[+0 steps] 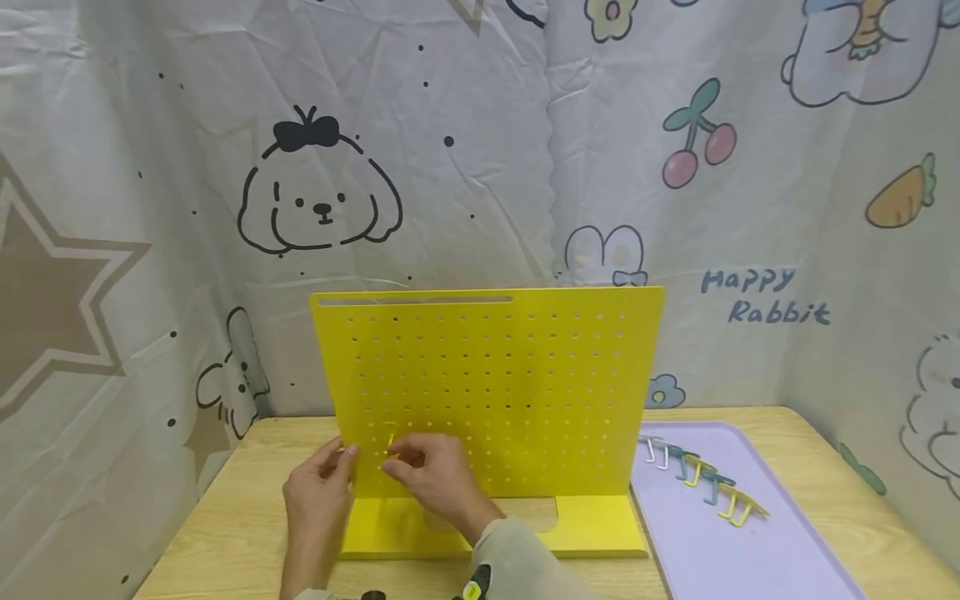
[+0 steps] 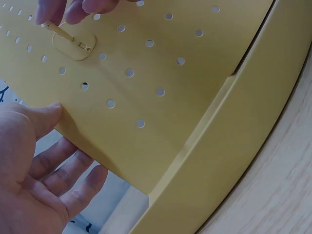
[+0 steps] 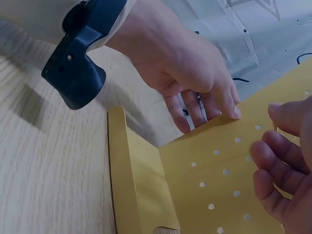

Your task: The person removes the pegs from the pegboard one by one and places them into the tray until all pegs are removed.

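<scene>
A yellow pegboard [image 1: 487, 375] stands upright on its base. My left hand [image 1: 318, 492] holds the board's left edge, thumb [image 2: 46, 117] on the front face and the other fingers behind it. Against the lower left of the board sits a yellow hook [image 2: 78, 46] with an oval backplate and a prong sticking out. The right hand [image 1: 438, 475] pinches this hook by its prong, with fingertips close to the board. In the right wrist view the right hand's fingers [image 3: 278, 156] hide most of the hook.
To the right, a lilac tray [image 1: 697, 550] carries several hooks: white hooks [image 1: 663, 454], green hooks [image 1: 712, 487] and yellow hooks [image 1: 738, 507]. The wooden table [image 1: 232, 533] lies under everything. Behind the board hangs a printed curtain [image 1: 480, 208].
</scene>
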A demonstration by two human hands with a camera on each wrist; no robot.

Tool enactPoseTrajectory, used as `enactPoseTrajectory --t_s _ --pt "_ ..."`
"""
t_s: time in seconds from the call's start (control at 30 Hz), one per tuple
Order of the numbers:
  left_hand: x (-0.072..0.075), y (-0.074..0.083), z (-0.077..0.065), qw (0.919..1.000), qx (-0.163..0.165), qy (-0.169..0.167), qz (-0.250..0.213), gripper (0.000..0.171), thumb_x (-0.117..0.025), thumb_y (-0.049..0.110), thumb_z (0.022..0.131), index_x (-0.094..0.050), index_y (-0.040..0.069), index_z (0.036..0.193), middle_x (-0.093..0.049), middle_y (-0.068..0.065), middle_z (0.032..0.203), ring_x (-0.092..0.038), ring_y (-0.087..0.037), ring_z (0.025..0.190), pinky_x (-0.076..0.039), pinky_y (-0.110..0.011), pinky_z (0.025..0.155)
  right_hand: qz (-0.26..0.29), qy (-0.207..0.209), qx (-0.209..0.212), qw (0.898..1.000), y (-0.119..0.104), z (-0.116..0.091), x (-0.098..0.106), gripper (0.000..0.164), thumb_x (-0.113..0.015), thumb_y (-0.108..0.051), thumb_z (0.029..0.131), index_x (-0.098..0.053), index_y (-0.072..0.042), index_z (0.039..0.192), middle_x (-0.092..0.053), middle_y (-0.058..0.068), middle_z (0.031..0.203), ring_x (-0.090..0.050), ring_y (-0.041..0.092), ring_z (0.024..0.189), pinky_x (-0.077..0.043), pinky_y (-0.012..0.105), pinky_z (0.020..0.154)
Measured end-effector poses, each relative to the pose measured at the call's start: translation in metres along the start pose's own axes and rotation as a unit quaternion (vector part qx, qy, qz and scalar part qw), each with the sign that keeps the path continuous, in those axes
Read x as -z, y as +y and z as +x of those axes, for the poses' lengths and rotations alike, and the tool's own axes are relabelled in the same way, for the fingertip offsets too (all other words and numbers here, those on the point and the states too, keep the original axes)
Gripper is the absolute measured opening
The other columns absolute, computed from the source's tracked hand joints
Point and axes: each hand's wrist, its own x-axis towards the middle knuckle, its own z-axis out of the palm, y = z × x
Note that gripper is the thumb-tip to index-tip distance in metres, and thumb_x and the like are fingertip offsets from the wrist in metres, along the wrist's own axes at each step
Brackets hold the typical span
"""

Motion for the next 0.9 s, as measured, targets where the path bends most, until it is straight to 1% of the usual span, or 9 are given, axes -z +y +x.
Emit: enactPoseTrajectory --t_s 0.13,0.27,0.5,0.63,0.77,0.9 --pt "-0.001 0.002 -0.001 1.0 -0.002 0.003 0.004 0.046 -0.061 0.042 0.1 -0.064 0.013 0.135 -0.071 -0.008 0.109 -0.066 -0.025 0.098 -0.053 -0.042 0.084 -0.001 0.004 -0.003 1.0 0.0 0.0 -0.001 0.015 -0.075 -0.017 0.092 -0.077 -0.006 0.102 -0.07 -0.01 0.084 -0.061 0.003 0.071 -0.052 0.023 0.062" --pt "-0.001 0.002 -0.001 1.0 -0.007 0.001 0.001 0.046 -0.061 0.043 0.099 -0.064 0.012 0.134 -0.071 -0.009 0.109 -0.066 -0.026 0.097 -0.053 -0.042 0.083 0.002 0.008 -0.004 1.0 0.0 -0.001 -0.001 0.013 -0.075 -0.015 0.092 -0.077 -0.006 0.101 -0.071 -0.01 0.083 -0.061 0.002 0.071 -0.052 0.023 0.062" --pt "-0.003 0.002 -0.001 1.0 0.003 0.003 0.005 0.044 -0.06 0.04 0.1 -0.064 0.013 0.135 -0.071 -0.006 0.11 -0.066 -0.024 0.097 -0.051 -0.044 0.084 -0.009 0.015 0.015 1.0 0.001 -0.002 -0.002 0.011 -0.074 -0.014 0.092 -0.078 -0.007 0.1 -0.072 -0.01 0.088 -0.061 0.001 0.074 -0.052 0.022 0.065" --pt "-0.002 0.001 -0.002 1.0 -0.006 0.004 0.007 0.046 -0.061 0.041 0.1 -0.064 0.011 0.135 -0.072 -0.008 0.109 -0.066 -0.024 0.096 -0.052 -0.042 0.082 0.002 0.017 0.028 0.999 0.001 -0.003 -0.001 0.011 -0.073 -0.013 0.093 -0.078 -0.006 0.1 -0.073 -0.009 0.089 -0.063 0.001 0.076 -0.053 0.022 0.067" --pt "0.0 0.001 -0.002 1.0 -0.008 0.002 0.001 0.049 -0.06 0.044 0.099 -0.063 0.01 0.135 -0.071 -0.01 0.11 -0.066 -0.025 0.097 -0.053 -0.04 0.082 0.023 0.014 0.045 0.999 0.001 -0.005 0.004 0.011 -0.073 -0.011 0.093 -0.077 -0.003 0.1 -0.073 -0.006 0.09 -0.064 0.003 0.076 -0.054 0.022 0.067" --pt "0.001 0.0 -0.001 1.0 -0.002 0.0 -0.001 0.052 -0.06 0.045 0.099 -0.062 0.009 0.136 -0.07 -0.01 0.112 -0.065 -0.025 0.097 -0.054 -0.037 0.081 0.023 0.012 0.055 0.998 0.0 -0.01 0.015 0.012 -0.072 -0.011 0.094 -0.076 -0.002 0.1 -0.073 -0.004 0.089 -0.064 0.005 0.075 -0.054 0.024 0.067"
